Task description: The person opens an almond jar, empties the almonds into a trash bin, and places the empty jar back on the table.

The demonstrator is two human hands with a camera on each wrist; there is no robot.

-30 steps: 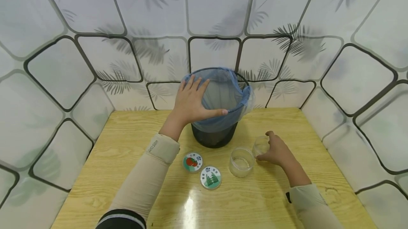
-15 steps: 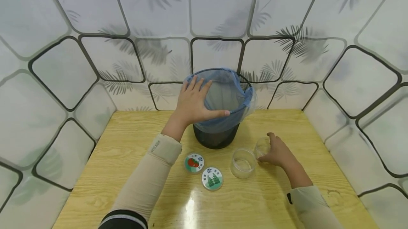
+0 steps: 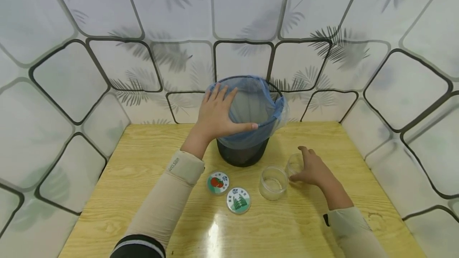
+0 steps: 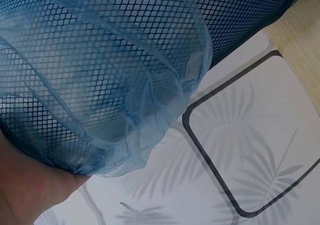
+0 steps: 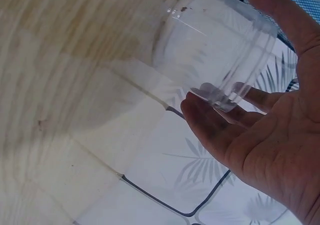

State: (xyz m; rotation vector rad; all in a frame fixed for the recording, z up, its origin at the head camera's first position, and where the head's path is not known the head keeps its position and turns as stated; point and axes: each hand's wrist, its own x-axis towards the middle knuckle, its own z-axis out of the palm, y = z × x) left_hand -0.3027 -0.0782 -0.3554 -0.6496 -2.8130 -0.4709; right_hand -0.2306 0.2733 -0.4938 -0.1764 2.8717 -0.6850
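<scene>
In the head view my left hand (image 3: 215, 116) lies with spread fingers over the rim of a black mesh wastebasket (image 3: 242, 154) lined with a blue plastic bag (image 3: 251, 98). In the left wrist view my thumb (image 4: 40, 190) is at the bag's folded edge. At the right my right hand (image 3: 312, 168) is curved round a clear round jar (image 5: 215, 40) on the table, thumb on one side and fingers on the other. A second clear jar (image 3: 273, 183) stands beside it. To the left lie two round lids, one with a tomato picture (image 3: 217, 182), one with green vegetables (image 3: 238, 201).
All of it rests on a yellow wood-grain table (image 3: 150, 162). Behind and at both sides rise walls with a stone and leaf pattern (image 3: 179, 62). The wastebasket stands near the table's back edge.
The fingers of my right hand spread slightly at the jar. My left hand, the wastebasket, the jars and the lids keep their places; the head view shifts only a little.
</scene>
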